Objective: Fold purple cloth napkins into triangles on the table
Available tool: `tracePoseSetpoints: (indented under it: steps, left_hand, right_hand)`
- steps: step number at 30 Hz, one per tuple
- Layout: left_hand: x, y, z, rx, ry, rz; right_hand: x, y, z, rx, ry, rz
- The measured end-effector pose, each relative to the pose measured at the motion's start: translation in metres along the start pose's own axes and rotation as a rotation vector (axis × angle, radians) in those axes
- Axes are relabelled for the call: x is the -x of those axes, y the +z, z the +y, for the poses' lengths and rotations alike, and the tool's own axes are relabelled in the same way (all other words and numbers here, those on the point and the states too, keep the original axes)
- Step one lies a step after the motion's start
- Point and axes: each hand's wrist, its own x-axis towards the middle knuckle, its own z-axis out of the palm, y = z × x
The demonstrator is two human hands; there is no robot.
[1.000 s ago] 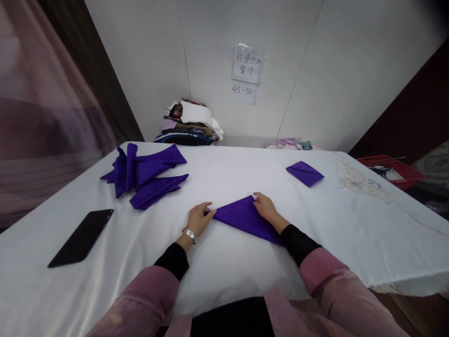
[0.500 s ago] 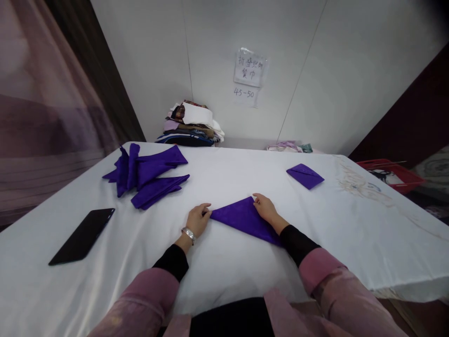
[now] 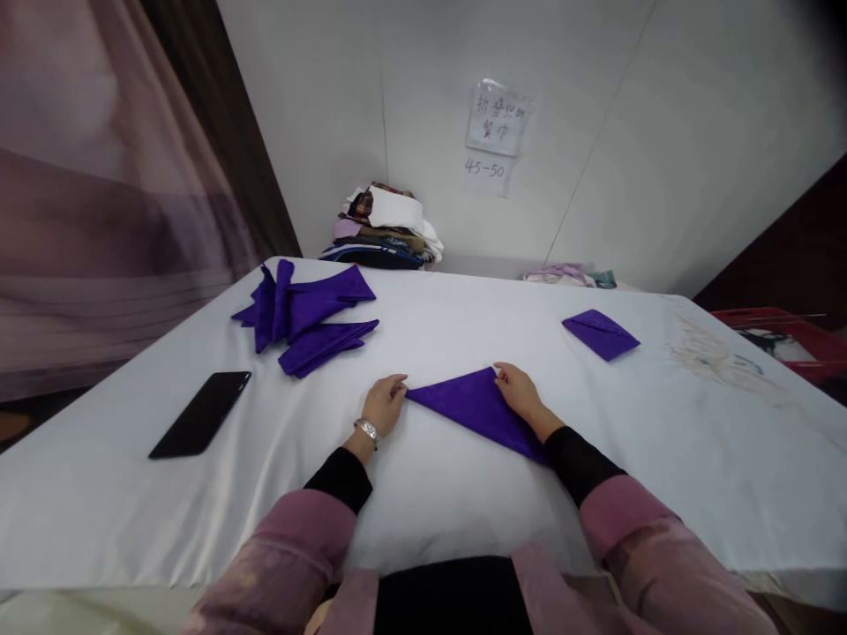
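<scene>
A purple cloth napkin [image 3: 475,404], folded into a triangle, lies flat on the white tablecloth in front of me. My left hand [image 3: 385,401], with a silver bracelet at the wrist, pinches its pointed left corner. At the top corner my right hand [image 3: 520,391] grips the edge between thumb and fingers. My right forearm hides the triangle's lower right end. A folded purple napkin [image 3: 601,334] rests apart, farther back on the right. Several loose purple napkins [image 3: 318,304] lie bunched at the back left.
A black tablet-like slab [image 3: 200,414] lies on the left of the white-covered table [image 3: 456,520]. Behind the table are a pile of folded clothes [image 3: 390,225] and a smaller cloth heap [image 3: 562,275]. A red basket [image 3: 794,331] stands beyond the right edge. Handwritten signs [image 3: 498,123] hang on the wall.
The view has shifted, so everything sits a little farther right in the picture. Both hands keep their hold on the triangle's corners, and the napkin looks much the same.
</scene>
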Motion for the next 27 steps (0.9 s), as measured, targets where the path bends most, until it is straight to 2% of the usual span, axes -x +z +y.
tracePoseSetpoints:
  steps: [5,9,13,23,27]
  left_hand:
    - [0.003,-0.009,-0.001,-0.012,-0.014,0.027]
    - [0.004,-0.012,0.005,-0.019,0.079,-0.046]
    - [0.002,-0.01,0.008,-0.064,0.051,-0.069]
    - [0.008,-0.014,0.007,-0.14,0.085,-0.03]
    - [0.01,-0.015,0.027,-0.195,0.162,0.025]
  right_hand:
    - [0.0,0.0,0.002,0.002,-0.023,-0.004]
    - [0.0,0.0,0.003,0.014,-0.037,0.003]
    - [0.0,0.001,0.003,0.006,-0.036,0.0]
    - [-0.002,-0.001,-0.001,0.006,-0.04,-0.023]
    - [-0.003,-0.003,-0.002,0.0,-0.052,-0.042]
